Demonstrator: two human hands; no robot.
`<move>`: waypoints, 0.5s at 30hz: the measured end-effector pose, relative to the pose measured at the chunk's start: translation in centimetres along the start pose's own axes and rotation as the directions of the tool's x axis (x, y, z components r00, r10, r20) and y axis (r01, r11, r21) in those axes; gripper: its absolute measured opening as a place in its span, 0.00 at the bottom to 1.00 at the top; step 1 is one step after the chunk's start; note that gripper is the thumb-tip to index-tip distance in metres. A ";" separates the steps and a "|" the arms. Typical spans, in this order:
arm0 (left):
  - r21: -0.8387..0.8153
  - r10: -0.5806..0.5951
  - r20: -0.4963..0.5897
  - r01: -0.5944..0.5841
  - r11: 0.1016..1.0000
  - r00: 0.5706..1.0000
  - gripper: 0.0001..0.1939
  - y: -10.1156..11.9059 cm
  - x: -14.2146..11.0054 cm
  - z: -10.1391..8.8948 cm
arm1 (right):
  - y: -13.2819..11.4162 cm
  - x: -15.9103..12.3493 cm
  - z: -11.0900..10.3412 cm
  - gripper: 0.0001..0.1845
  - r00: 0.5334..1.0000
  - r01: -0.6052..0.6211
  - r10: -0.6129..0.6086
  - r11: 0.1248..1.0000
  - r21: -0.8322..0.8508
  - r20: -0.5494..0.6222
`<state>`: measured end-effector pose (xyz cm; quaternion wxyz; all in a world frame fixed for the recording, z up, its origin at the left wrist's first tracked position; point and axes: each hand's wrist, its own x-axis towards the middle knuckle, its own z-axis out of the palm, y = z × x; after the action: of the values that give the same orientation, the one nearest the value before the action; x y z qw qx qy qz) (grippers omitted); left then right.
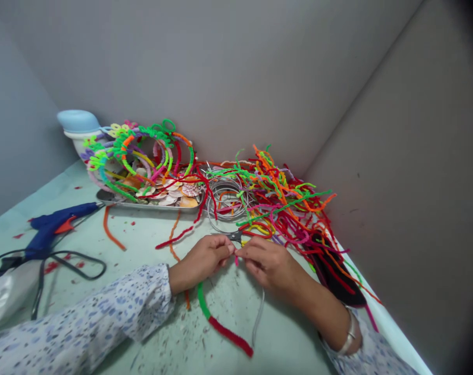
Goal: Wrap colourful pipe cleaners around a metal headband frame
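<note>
My left hand (pixel 207 256) and my right hand (pixel 271 260) meet fingertip to fingertip above the table, both pinched. Between them a short bit of pink pipe cleaner (pixel 237 260) pokes downward, and both hands' fingertips are closed on it. Out from beneath my left hand curves a green and red fuzzy strip (pixel 225 329); whether it joins the pink bit is hidden. A thin grey wire (pixel 258 317) runs down from below my right hand to near the strip's red end. Just beyond my fingers lie scissors (pixel 255 233) with red and yellow handles.
A metal tray (pixel 154 206) bears shells and finished fuzzy hoops (pixel 123 156). Behind it stands a blue-lidded container (pixel 79 122). A wire coil (pixel 228 200) and a heap of pipe cleaners (pixel 283 198) lie back right. At left rests a blue glue gun (pixel 59 224) with a looping cord.
</note>
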<state>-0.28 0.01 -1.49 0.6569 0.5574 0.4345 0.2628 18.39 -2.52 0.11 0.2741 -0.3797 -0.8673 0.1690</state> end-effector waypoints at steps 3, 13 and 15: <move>-0.027 -0.006 -0.003 0.006 1.000 1.000 0.09 0.1 0.0 0.0 | -0.1 -0.1 -0.1 0.14 0.999 0.029 -0.027 0.997 -0.073 0.027; 0.118 0.121 0.016 -0.122 0.985 0.993 0.08 0.2 -0.6 0.3 | 0.2 1.2 -0.5 0.08 0.829 -0.533 0.507 0.583 0.614 0.238; 0.123 0.143 0.014 -0.143 0.982 0.990 0.07 0.1 -0.7 0.3 | 0.1 1.2 -0.5 0.09 0.822 -0.545 0.501 0.550 0.633 0.271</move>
<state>-0.36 -0.67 -1.22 0.6017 0.6275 0.4070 0.2804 18.03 -1.52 0.90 0.3058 -0.4855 -0.5960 0.5618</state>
